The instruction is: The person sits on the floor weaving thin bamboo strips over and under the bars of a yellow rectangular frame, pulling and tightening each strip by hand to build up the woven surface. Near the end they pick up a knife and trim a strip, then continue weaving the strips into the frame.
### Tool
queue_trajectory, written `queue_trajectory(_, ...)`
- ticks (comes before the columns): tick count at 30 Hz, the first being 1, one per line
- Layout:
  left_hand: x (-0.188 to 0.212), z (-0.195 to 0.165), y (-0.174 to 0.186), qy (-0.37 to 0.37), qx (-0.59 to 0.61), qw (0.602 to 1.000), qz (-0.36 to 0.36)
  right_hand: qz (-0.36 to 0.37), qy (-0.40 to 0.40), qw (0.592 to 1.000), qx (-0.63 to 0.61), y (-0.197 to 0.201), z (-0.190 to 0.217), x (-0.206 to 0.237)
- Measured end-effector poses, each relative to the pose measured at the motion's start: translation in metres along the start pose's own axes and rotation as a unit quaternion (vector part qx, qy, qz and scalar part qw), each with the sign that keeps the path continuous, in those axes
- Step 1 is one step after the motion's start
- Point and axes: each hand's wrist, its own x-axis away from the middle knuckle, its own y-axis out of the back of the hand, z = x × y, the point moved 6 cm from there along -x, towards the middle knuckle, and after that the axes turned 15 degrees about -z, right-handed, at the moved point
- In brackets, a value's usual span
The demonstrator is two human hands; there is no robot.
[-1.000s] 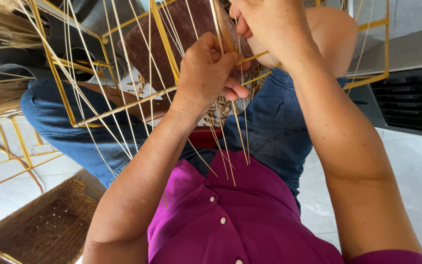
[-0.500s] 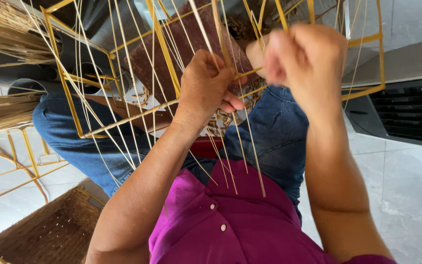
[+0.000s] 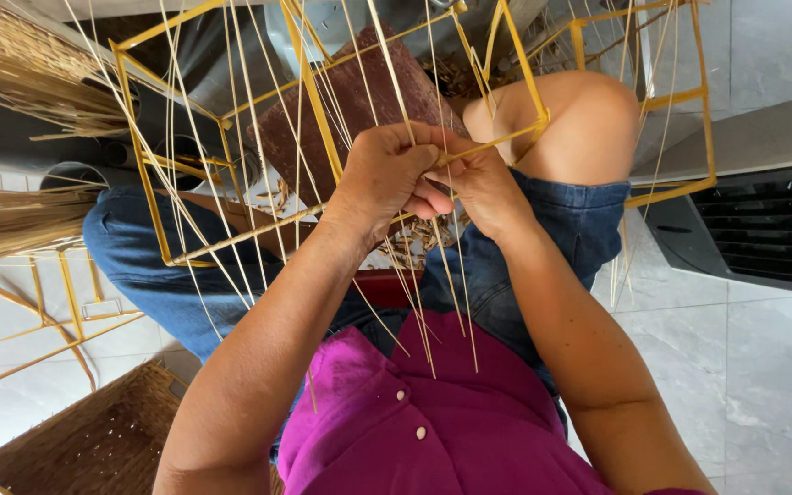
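Note:
A yellow metal wire frame rests on my lap, over my blue jeans. Many thin pale straw strands hang across it and down toward my magenta shirt. My left hand grips the front bar of the frame and pinches strands against it. My right hand sits right beside it, touching it, fingers closed on the same strands at the bar. A dark brown board lies under the frame.
A woven basket stands at the bottom left on the tiled floor. Bundles of dry straw lie at the upper left, with another yellow frame below them. A dark grille is at the right.
My right hand has come down from high above the frame to the front bar, beside my left hand. The left hand has stayed on the bar.

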Motion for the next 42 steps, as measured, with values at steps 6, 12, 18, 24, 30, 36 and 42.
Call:
queue_trajectory(6, 0.003, -0.003, 0.002, -0.022, -0.026, 0.999, -0.015, -0.121, 0.166, 0.924, 0.323, 0.024, 0.045, 0.025)
queue_trajectory(12, 0.016, -0.014, -0.005, -0.038, -0.049, 0.997, -0.037, -0.082, 0.074, 0.918, 0.381, 0.035, 0.097, 0.067)
queue_trajectory(18, 0.025, -0.027, -0.003, -0.008, -0.005, 1.000, 0.007, -0.016, -0.027, 0.990, 0.137, 0.016, 0.110, 0.053)
queue_trajectory(24, 0.026, -0.026, -0.003, -0.083, -0.115, 0.984, -0.111, -0.037, 0.051, 0.995, 0.073, 0.032, 0.117, 0.040)
queue_trajectory(30, 0.022, -0.025, -0.007, -0.096, -0.120, 0.984, -0.091, -0.093, 0.087, 0.973, 0.195, 0.044, 0.071, 0.049)
queue_trajectory(36, 0.021, -0.024, -0.007, -0.063, -0.109, 0.989, -0.076, -0.078, 0.049, 0.983, -0.159, 0.019, 0.034, 0.030)
queue_trajectory(42, 0.017, -0.025, -0.007, -0.043, -0.126, 0.988, -0.077, -0.099, 0.128, 0.977, -0.137, 0.015, 0.038, 0.021)
